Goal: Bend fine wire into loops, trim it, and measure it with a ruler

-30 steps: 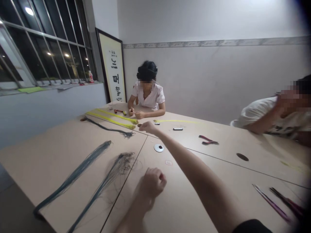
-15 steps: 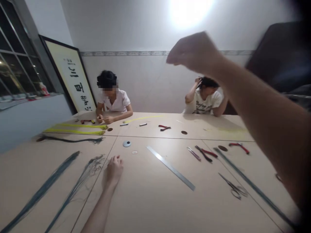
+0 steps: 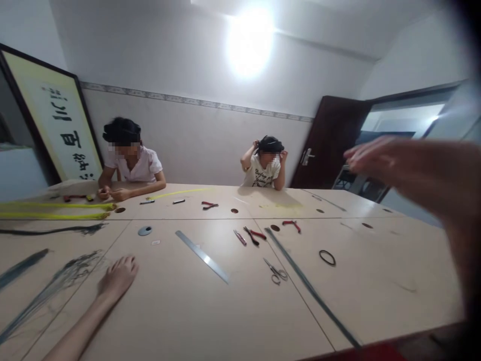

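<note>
3 pliers point(image 3: 209, 204), 1 scissors point(image 3: 275, 272), 1 ruler point(image 3: 202, 256), 2 seated people point(image 3: 131, 168).

Fig.: my view of rm. White wall point(image 3: 195, 150) w/ patterned border strip point(image 3: 195, 103), framed calligraphy point(image 3: 52, 115) leaning at L, dark wood door point(image 3: 330, 140) open at R, bright ceiling glare point(image 3: 250, 42), beige desks point(image 3: 188, 321).

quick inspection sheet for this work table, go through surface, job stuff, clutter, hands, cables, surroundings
surface: joined beige tabletops with round holes
job's things: bundles of dark teal cord beside the left hand; yellow cord bundles beyond them
clutter: steel ruler, scissors, red-handled pliers, black cord loop
hands: left hand open on the tabletop, holding nothing; right hand raised, open, blurred, touching nothing
cables: nothing seen
surroundings: two seated people at the far edge, framed calligraphy, dark door
</note>
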The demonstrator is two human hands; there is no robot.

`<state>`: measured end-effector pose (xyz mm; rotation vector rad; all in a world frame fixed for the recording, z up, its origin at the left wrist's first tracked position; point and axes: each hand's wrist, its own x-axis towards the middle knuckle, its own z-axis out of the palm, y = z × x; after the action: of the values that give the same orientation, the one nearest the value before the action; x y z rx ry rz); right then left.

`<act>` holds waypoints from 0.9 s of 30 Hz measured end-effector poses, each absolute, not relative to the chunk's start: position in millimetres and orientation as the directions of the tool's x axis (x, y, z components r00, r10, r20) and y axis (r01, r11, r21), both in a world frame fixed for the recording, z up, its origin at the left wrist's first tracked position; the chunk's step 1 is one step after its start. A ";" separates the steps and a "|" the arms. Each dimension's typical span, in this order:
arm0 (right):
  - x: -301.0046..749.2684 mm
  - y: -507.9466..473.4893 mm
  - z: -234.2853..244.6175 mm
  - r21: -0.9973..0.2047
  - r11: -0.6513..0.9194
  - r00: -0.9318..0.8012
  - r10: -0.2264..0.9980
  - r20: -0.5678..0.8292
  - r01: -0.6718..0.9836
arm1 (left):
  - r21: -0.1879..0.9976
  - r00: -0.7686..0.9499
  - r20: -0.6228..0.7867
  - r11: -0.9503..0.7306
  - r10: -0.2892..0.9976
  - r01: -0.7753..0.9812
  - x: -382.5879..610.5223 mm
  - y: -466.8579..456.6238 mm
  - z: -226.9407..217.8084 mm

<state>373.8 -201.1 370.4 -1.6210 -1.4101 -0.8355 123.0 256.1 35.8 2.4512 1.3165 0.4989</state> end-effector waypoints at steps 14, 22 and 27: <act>304.6 -141.9 184.5 -0.482 0.346 0.207 0.597 0.775 0.805 | 0.917 0.885 0.343 -0.318 0.316 -0.242 189.7 -17.2 172.7; 331.5 -109.7 201.5 -0.614 0.411 0.315 0.593 0.741 0.674 | 0.913 0.824 0.407 -0.203 0.394 -0.354 219.3 13.1 185.6; 342.2 -85.1 200.7 -0.662 0.335 0.375 0.617 0.692 0.670 | 0.865 0.720 0.487 -0.385 0.494 -0.321 231.8 32.8 186.7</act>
<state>342.2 -85.1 200.7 -1.3378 -1.2969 -0.0519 231.8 32.8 186.7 1.7634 0.1369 0.8738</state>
